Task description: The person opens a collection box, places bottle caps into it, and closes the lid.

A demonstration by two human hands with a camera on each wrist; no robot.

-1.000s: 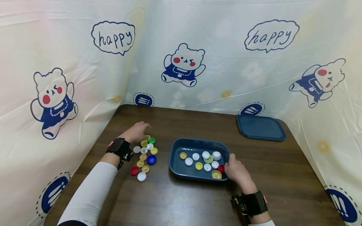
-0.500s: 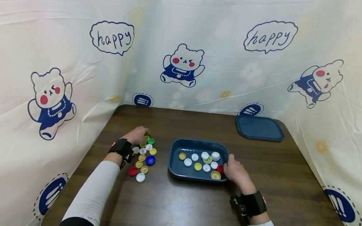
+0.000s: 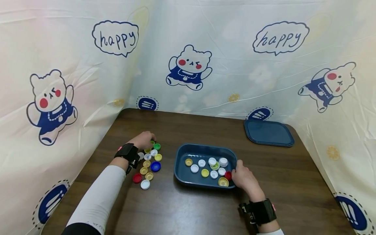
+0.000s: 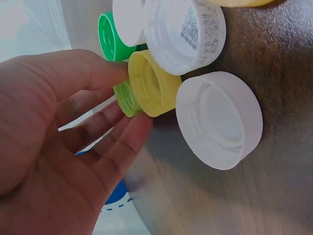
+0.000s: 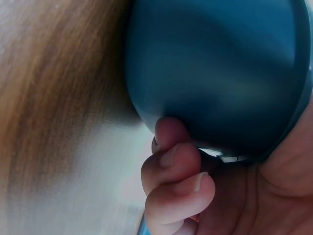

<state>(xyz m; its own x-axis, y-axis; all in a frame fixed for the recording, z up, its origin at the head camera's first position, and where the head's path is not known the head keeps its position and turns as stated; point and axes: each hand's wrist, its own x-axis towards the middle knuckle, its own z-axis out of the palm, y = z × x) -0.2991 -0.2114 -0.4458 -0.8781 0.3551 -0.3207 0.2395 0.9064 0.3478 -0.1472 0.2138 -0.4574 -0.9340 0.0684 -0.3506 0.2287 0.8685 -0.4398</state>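
At the back of a loose group of bottle caps, my left hand (image 3: 142,140) has its thumb and fingertips around a yellow-green bottle cap (image 4: 125,99). A yellow cap (image 4: 156,85) sits right against it, with a green cap (image 4: 115,39) and white caps (image 4: 220,120) close by. My right hand (image 3: 245,178) grips the right end of a dark blue rectangular box (image 3: 202,146), its fingers (image 5: 178,196) curled at the end wall. Inside the box lie several white, yellow and gold caps, plus a red cap (image 3: 227,175) near the right hand.
A dark blue lid (image 3: 268,133) lies at the back right of the brown wooden table (image 3: 188,209). Toward the front of the loose group are a blue cap (image 3: 155,166), a red cap (image 3: 137,178) and a white cap (image 3: 145,184). A printed curtain (image 3: 229,75) surrounds the table.
My left hand has come down from above the back of the group, and its fingers have closed around the yellow-green cap. The right hand keeps its grip on the box.
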